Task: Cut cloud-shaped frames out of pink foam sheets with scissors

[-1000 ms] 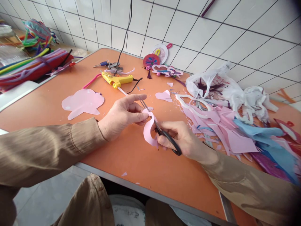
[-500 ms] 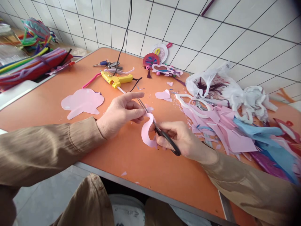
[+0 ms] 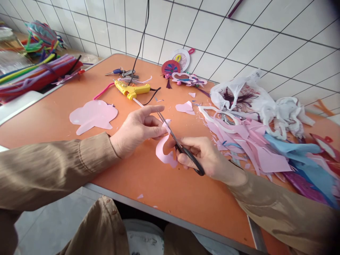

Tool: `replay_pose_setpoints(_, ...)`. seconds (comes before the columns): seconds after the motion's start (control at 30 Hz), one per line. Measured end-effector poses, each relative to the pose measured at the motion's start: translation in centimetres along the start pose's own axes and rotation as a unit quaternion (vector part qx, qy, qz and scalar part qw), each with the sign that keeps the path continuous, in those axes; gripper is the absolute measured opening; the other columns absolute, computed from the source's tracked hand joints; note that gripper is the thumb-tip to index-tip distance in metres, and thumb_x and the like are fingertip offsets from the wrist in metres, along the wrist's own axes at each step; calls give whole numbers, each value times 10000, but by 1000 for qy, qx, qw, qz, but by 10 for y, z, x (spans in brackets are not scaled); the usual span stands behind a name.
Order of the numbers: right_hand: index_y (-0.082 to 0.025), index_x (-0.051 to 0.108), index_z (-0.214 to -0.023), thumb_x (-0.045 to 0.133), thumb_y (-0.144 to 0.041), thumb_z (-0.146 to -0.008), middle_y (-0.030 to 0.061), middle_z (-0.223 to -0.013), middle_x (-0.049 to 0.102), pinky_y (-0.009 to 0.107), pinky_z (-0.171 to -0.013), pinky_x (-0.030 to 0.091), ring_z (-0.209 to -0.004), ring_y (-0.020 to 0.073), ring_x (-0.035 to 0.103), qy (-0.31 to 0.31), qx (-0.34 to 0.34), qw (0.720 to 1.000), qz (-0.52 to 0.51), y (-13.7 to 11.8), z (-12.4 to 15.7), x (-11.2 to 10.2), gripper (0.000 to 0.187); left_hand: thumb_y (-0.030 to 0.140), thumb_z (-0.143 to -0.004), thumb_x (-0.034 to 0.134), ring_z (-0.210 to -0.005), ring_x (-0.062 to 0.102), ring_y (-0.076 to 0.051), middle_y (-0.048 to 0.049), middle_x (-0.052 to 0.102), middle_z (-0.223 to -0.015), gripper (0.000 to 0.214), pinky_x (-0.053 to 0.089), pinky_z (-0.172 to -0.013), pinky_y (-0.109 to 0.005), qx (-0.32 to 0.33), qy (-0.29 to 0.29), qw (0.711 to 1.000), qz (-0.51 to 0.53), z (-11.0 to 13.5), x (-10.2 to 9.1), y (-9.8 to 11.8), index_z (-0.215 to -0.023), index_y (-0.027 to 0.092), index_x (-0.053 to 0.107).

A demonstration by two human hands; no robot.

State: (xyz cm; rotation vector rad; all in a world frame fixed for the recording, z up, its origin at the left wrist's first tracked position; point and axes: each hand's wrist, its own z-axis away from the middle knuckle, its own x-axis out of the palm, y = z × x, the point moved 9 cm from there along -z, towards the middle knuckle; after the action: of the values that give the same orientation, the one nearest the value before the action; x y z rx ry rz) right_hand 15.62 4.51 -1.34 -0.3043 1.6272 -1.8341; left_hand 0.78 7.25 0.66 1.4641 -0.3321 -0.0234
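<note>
My left hand [image 3: 136,129] pinches the upper end of a curled pink paper strip [image 3: 162,150] between thumb and fingers, just above the orange table [image 3: 148,184]. My right hand [image 3: 205,156] grips black-handled scissors [image 3: 183,148], whose thin blades point up and left and cross the paper near my left fingertips. The strip hangs down and curls toward the table between both hands.
A pink cloud-shaped cutout [image 3: 92,115] lies to the left, a yellow glue gun [image 3: 131,89] with its cord behind it. Pink, white and blue paper scraps [image 3: 252,141] and a white plastic bag [image 3: 247,95] pile up on the right. Pipe cleaners [image 3: 34,74] lie far left. The table's front edge is near.
The hanging pink strip has swung lower and to the left as the scissors work along it. Both hands stay almost in place.
</note>
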Motion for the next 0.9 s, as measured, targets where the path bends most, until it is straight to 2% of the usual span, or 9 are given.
replay_pose_setpoints(0.3, -152, 681, -993, 811, -487, -794, -36, -647, 544, 282, -536, 384, -552, 110, 469, -5, 5, 1000, -4, -2, 0, 0, 411, 168, -674, 814, -685, 668, -153, 15, 699, -706, 738, 526, -679, -296, 6, 1, 1000, -12, -1, 1, 0, -1372, 78, 591)
replay_pose_setpoints(0.7, -165, 659, -901, 775, -531, -833, -32, -628, 546, 285, -522, 352, -547, 113, 470, -8, -21, 1000, 19, -5, 0, 0, 390, 161, -681, 826, -675, 698, -166, 19, 707, -703, 704, 530, -656, -297, 3, -7, 1000, -2, -2, 2, 2, -1342, 89, 594)
replay_pose_setpoints(0.9, -159, 660, -942, 779, -446, -837, -14, -641, 596, 281, -535, 388, -550, 118, 491, -18, -17, 1000, -1, -7, 1, 2, 329, 164, -690, 824, -674, 691, -166, 16, 705, -694, 682, 528, -654, -300, 4, -8, 1000, -5, -1, 2, 4, -1328, 87, 594)
